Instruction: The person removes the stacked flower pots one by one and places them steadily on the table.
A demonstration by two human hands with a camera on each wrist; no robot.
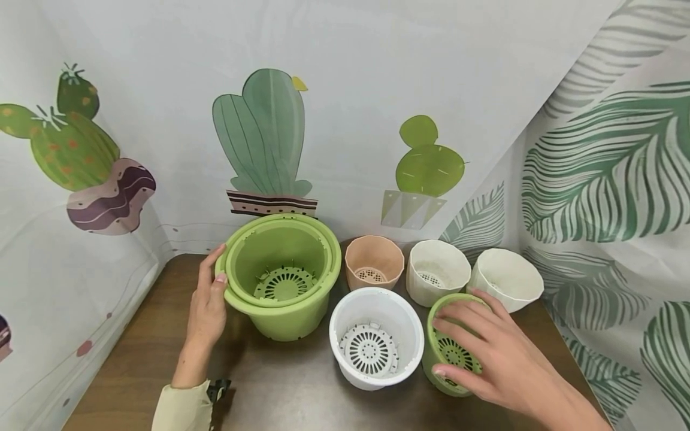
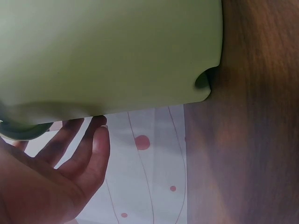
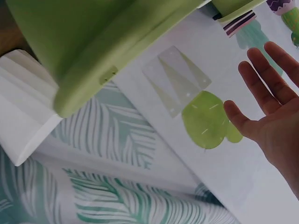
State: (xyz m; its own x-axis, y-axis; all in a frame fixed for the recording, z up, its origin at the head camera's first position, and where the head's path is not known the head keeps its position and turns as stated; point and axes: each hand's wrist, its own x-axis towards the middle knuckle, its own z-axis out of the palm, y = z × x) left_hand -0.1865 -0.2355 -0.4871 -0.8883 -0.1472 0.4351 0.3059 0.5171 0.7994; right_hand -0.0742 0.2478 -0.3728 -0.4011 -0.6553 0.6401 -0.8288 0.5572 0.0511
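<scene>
A large light-green flowerpot [image 1: 291, 320] stands at the centre left, a second green pot [image 1: 277, 263] nested inside it. My left hand [image 1: 207, 305] rests its fingers and thumb against the left side of the outer rim. In the left wrist view, those fingertips [image 2: 99, 122] lie right at the pot's edge without wrapping round it. My right hand [image 1: 485, 341] hovers over the small green pot [image 1: 431, 359], fingers spread and partly covering its mouth. The right wrist view shows that palm and fingers loosely extended. Between the two green pots stands a white pot [image 1: 350, 365] with a slotted base.
A peach faceted pot [image 1: 374, 254] and two cream faceted pots, one in the middle [image 1: 426, 290] and one at the right [image 1: 498, 296], line the back of the brown wooden table [image 1: 291, 389]. A cactus-print cloth [image 1: 350, 120] hangs directly behind them.
</scene>
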